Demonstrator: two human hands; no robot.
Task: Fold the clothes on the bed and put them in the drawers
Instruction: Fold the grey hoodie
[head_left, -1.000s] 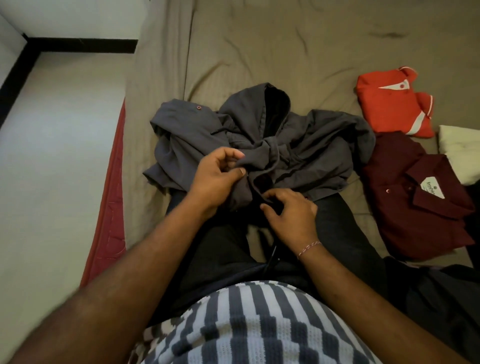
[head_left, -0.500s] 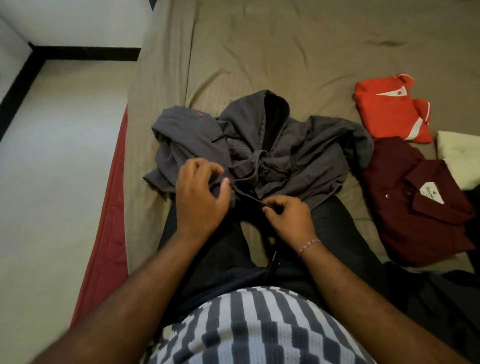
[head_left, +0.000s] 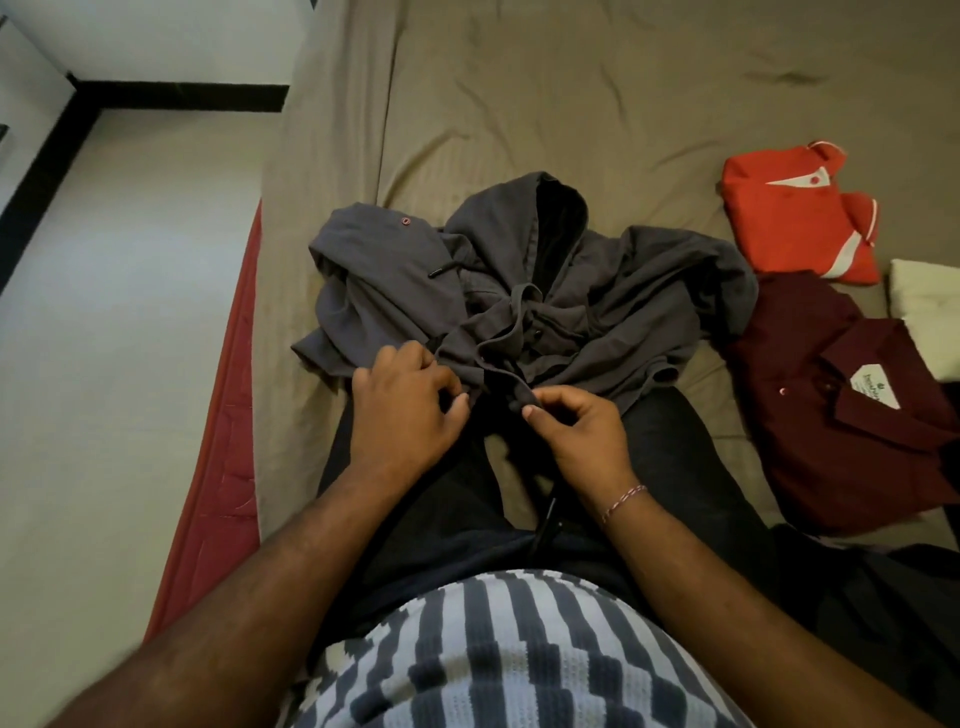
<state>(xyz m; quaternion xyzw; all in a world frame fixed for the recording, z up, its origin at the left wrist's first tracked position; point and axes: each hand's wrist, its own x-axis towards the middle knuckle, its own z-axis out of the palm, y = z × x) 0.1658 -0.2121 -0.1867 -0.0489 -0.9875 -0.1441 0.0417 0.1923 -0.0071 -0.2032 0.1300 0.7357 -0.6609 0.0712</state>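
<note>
A crumpled grey hoodie (head_left: 597, 306) lies on the bed in front of my knees, hood up at the far side, drawstrings loose across its middle. My right hand (head_left: 576, 431) pinches the hoodie's near edge between thumb and fingers. My left hand (head_left: 405, 410) rests curled at the near-left edge of the hoodie, fingertips on the fabric; whether it grips is unclear. To the right lie a folded red shirt (head_left: 795, 218) and a folded maroon shirt (head_left: 852, 405).
The taupe bed sheet (head_left: 519, 104) stretches away beyond the hoodie. A red mattress edge (head_left: 228, 441) borders the pale floor (head_left: 119, 312) on the left. A white cloth (head_left: 930, 306) sits at the right edge. Dark clothing (head_left: 893, 597) lies at the near right.
My left hand let the bunched grey fabric drop and moved down to the hoodie's near-left edge. My right hand stayed pinching the near edge. The view shifted slightly.
</note>
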